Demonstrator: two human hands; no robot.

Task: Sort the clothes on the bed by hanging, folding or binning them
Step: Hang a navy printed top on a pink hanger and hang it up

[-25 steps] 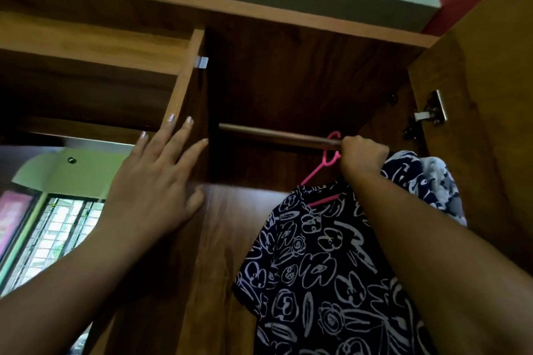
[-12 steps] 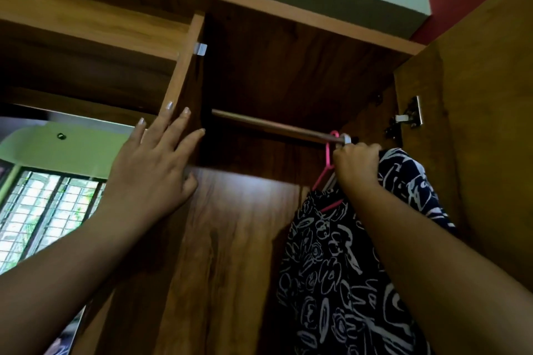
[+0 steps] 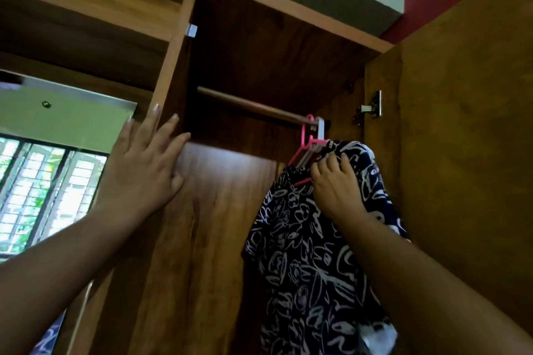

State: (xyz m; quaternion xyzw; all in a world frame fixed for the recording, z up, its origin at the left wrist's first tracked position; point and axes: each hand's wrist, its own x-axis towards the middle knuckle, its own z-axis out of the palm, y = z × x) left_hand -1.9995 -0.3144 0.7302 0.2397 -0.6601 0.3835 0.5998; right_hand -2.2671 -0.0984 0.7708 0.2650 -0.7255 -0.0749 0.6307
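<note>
A black garment with a white scribbled flower print [image 3: 302,268] hangs on a pink hanger [image 3: 304,135]. The hanger's hook sits on the wooden rail [image 3: 248,105] at its far right end, inside the wardrobe. My right hand [image 3: 337,190] is just below the hook, fingers curled over the garment's shoulder on the hanger. My left hand [image 3: 144,170] lies flat with straight fingers against the edge of the wardrobe's upright divider [image 3: 173,52]. A white hanger [image 3: 320,131] hangs next to the pink one.
The wardrobe's open door [image 3: 461,153] stands close on the right, with a metal hinge [image 3: 372,108] near the rail's end. The rail to the left of the hangers is bare. A barred window [image 3: 43,181] shows at lower left.
My right hand slid the hanger to the rail's right end, then dropped from the hook to the garment's shoulder. My left hand stayed on the divider.
</note>
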